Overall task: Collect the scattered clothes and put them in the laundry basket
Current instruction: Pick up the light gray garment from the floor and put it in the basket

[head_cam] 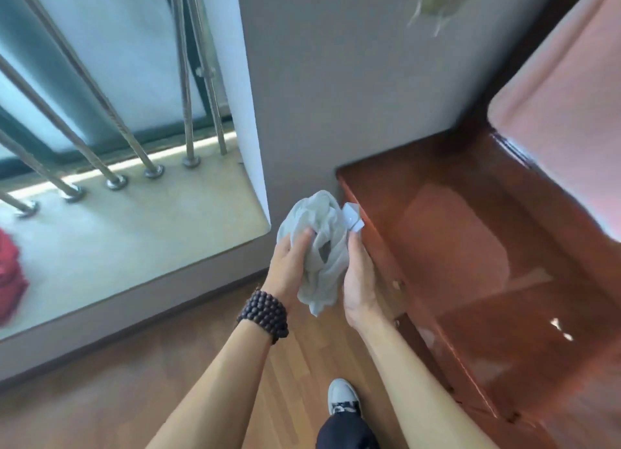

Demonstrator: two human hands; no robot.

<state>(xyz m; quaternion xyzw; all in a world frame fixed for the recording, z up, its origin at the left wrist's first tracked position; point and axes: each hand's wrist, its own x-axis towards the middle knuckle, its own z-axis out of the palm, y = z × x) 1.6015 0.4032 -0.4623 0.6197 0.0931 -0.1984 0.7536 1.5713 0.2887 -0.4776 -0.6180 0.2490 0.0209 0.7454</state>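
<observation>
Both hands hold a crumpled pale grey garment [319, 247] at chest front, above the wooden floor [201, 364]. The left hand [289, 267], a dark bead bracelet [265, 314] at its wrist, presses its fingers [304, 238] into the cloth; the right hand [359, 280] cups the opposite side, its fingers wrapped behind the bundle. A glossy red-brown wooden bench [470, 247] lies just to the right; a red cloth [10, 274] rests on the window ledge [134, 233] at far left.

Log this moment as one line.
hands: left and right both on grey cloth | basket: not in view | red cloth on ledge
</observation>
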